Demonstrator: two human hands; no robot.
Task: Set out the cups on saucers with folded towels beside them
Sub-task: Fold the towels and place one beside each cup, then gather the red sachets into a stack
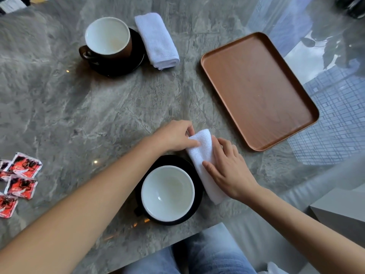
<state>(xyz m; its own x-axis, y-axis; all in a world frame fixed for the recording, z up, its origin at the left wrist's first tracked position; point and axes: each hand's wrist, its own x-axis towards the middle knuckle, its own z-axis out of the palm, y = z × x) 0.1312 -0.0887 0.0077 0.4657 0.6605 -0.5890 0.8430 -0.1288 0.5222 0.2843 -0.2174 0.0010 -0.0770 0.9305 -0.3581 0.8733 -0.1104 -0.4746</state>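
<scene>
A near cup (167,192), white inside, stands on a black saucer (171,161) at the table's front edge. Just right of it lies a folded white towel (203,147). My left hand (173,135) pinches the towel's far end, and my right hand (229,171) lies flat on its near half. At the far left a brown cup (107,37) sits on its own black saucer (136,56), with a second folded white towel (157,40) lying to its right.
A brown wooden tray (256,89) lies bare on the right of the grey marble table (98,107). Several red sachets (17,178) lie at the left edge. The table's front edge runs just below the near saucer, above my knees.
</scene>
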